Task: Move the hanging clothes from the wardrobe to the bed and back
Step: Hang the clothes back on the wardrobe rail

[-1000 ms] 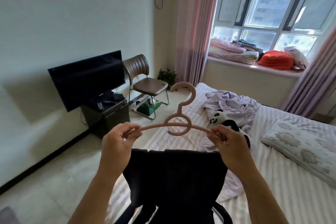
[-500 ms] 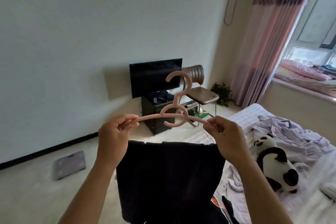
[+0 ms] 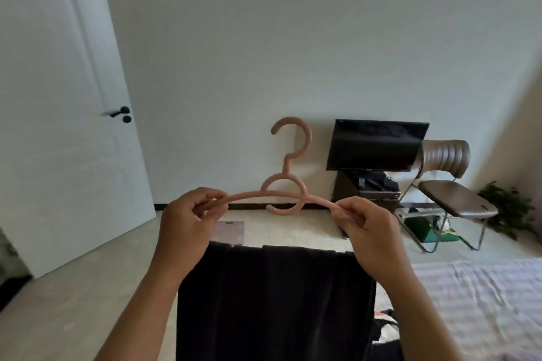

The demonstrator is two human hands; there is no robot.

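A pink plastic hanger (image 3: 286,195) is held up in front of me, hook upward. My left hand (image 3: 187,223) pinches its left end and my right hand (image 3: 366,231) pinches its right end. A black garment (image 3: 272,302) hangs from the hanger's lower bar, below and between my hands, reaching down past the frame's bottom edge. The bed (image 3: 481,302) with its striped sheet lies at the lower right. No wardrobe is in view.
A white door (image 3: 58,114) with a black handle stands at the left. Against the far wall are a television (image 3: 375,145) on a dark stand and a brown folding chair (image 3: 451,182), with a plant (image 3: 510,208) beyond. A bathroom scale (image 3: 230,231) lies on the floor.
My view has swung left, away from the window and bed toward the wall and door. Both hands keep the same hold on the hanger with the black garment.
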